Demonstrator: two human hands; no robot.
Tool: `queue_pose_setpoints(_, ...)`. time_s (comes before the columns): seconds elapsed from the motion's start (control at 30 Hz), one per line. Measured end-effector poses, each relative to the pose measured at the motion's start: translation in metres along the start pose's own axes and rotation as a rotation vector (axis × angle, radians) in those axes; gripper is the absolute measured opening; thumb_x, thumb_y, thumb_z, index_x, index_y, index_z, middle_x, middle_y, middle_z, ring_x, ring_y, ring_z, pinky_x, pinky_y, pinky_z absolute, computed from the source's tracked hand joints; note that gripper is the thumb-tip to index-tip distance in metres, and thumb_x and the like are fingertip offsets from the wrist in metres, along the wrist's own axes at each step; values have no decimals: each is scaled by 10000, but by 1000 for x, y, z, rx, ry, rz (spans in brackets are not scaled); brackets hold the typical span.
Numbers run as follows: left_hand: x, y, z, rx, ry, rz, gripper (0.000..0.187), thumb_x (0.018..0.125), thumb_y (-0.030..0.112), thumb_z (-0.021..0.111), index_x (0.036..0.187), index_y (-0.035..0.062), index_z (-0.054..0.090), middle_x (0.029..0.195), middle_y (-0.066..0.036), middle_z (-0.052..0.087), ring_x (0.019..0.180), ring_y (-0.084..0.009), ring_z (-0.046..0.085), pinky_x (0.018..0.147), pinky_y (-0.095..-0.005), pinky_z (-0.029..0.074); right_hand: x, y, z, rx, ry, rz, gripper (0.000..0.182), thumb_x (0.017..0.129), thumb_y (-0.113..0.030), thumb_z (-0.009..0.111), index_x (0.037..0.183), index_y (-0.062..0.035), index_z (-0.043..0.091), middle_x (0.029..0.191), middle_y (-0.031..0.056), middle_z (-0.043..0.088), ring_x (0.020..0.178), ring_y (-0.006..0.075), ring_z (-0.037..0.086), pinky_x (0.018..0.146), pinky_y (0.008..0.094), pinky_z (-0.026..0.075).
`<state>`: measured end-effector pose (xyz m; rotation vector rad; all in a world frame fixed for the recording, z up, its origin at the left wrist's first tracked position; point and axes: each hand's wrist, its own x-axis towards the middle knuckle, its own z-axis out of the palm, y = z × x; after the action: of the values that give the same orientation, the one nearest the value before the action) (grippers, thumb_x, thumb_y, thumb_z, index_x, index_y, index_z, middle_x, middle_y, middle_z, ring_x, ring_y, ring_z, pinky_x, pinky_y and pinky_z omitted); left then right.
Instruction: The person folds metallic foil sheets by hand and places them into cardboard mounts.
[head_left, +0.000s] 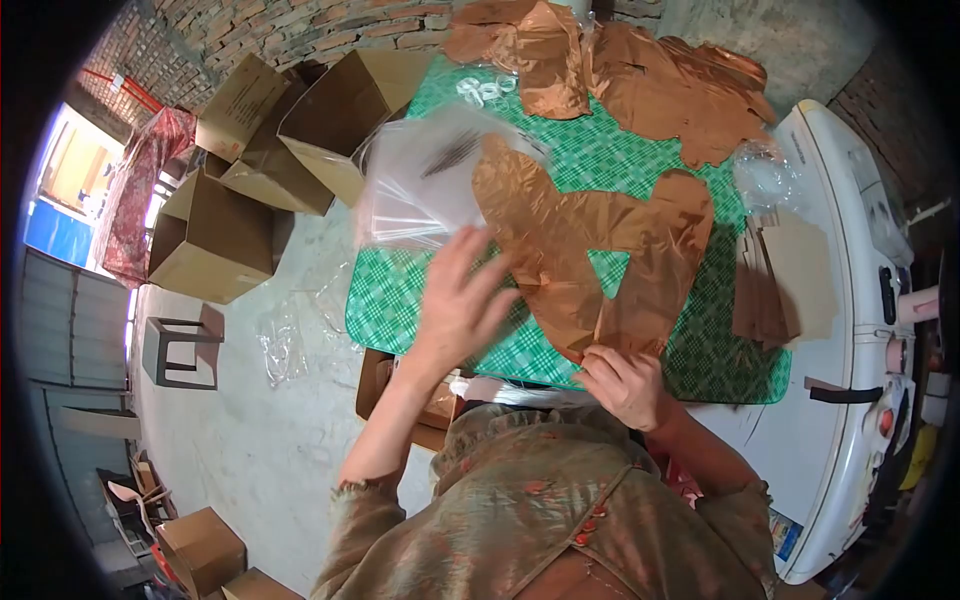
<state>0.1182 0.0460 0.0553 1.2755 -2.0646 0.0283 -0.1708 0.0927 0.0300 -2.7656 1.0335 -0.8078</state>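
A flat copper-coloured foil piece (pixel 560 235), which looks like an uninflated balloon, lies wrinkled on the green checked tablecloth (pixel 400 300). Through its triangular hole the cloth shows. My right hand (pixel 625 385) pinches the foil's near edge by the table's front. Fingers spread and blurred by motion, my left hand (pixel 462 295) is over the cloth, left of the foil, with nothing in it. Just beyond that hand is a stack of clear plastic bags (pixel 400 195), partly blurred at the top.
More copper foil pieces (pixel 680 90) lie across the table's far side, near white rings (pixel 485 92). Brown card sheets (pixel 790 280) and a crumpled clear bag (pixel 768 172) are at the right, beside a white appliance (pixel 850 300). Open cardboard boxes (pixel 215 235) and a stool (pixel 180 350) stand left.
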Motion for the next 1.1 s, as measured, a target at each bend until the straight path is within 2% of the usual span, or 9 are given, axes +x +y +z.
queue_pose_setpoints(0.2, 19, 10, 70, 53, -341, 119, 731, 909, 643, 638, 1472, 181, 570, 1613, -200, 364, 1523, -475, 233, 1245, -638, 140, 25, 23, -21, -49, 38, -48, 163, 912, -163, 735, 1003, -44, 671, 940, 90, 671, 743, 231, 678, 663, 319, 544)
queue_pose_setpoints(0.3, 17, 5, 73, 46, -378, 94, 776, 897, 605, 679, 1514, 163, 520, 1620, -216, 342, 1525, -471, 232, 1250, -613, 165, 43, 37, -37, 439, 185, 450, 137, 1015, -153, 601, 1028, -27, 653, 844, 74, 633, 673, 167, 604, 615, 282, 469)
queue_pose_setpoints(0.4, 29, 12, 54, -265, -373, 21, 864, 922, 547, 705, 1601, 131, 367, 1629, -222, 328, 1540, -409, 248, 1249, -545, 233, 69, 43, -56, 1099, 198, 775, 229, 1086, -188, 473, 1050, -33, 636, 766, 19, 567, 620, 77, 465, 556, 237, 352)
queue_pose_setpoints(0.5, 39, 41, 38, -1493, -375, -471, 900, 975, 445, 705, 1637, 85, 213, 1659, -219, 278, 1560, -317, 244, 1228, -456, 300, 107, 31, -47, 1450, 221, 728, 285, 1115, -242, 429, 1050, -51, 631, 764, -25, 524, 624, 25, 353, 543, 211, 277)
queue_pose_setpoints(0.53, 40, 50, 41, -1624, -273, -476, 872, 1008, 381, 692, 1624, 46, 174, 1486, -206, 498, 1384, -256, 499, 1090, -365, 450, 120, 21, -40, 1507, 241, 786, 269, 1108, -244, 456, 1038, -43, 621, 751, -21, 509, 620, 33, 379, 554, 203, 302)
queue_pose_setpoints(0.63, 43, 40, 28, -1548, -480, -686, 660, 1037, 350, 656, 1527, 31, 349, 1124, -80, 650, 1001, -158, 655, 835, -289, 522, 148, 10, -14, 1380, 218, 649, 266, 1107, -262, 452, 1051, -55, 609, 765, -32, 480, 651, 34, 428, 575, 201, 343)
queue_pose_setpoints(0.67, 38, 34, 27, -1526, -498, -744, 512, 1033, 387, 657, 1402, 77, 483, 981, 33, 585, 842, -66, 551, 738, -243, 475, 157, 12, -10, 1483, 190, 626, 269, 1107, -262, 443, 1061, -48, 600, 776, -22, 487, 667, 50, 447, 601, 212, 363)
queue_pose_setpoints(0.97, 21, -49, -51, -970, -301, -851, 226, 1090, 293, 545, 1038, 135, 698, 782, 71, 520, 668, -36, 426, 603, -208, 359, 200, 6, -6, 1391, -112, 352, 345, 1096, -282, 441, 1295, -23, 552, 1164, 42, 596, 1029, 106, 532, 933, 273, 431)
queue_pose_setpoints(1.1, -12, -166, -71, -578, -28, -1093, 442, 1038, 538, 548, 952, 127, 685, 670, 38, 500, 607, -73, 468, 572, -254, 381, 195, 8, -53, 1413, -314, 260, 568, 1069, -472, 482, 1387, -4, 524, 1313, 93, 535, 1178, 162, 498, 1041, 357, 397)
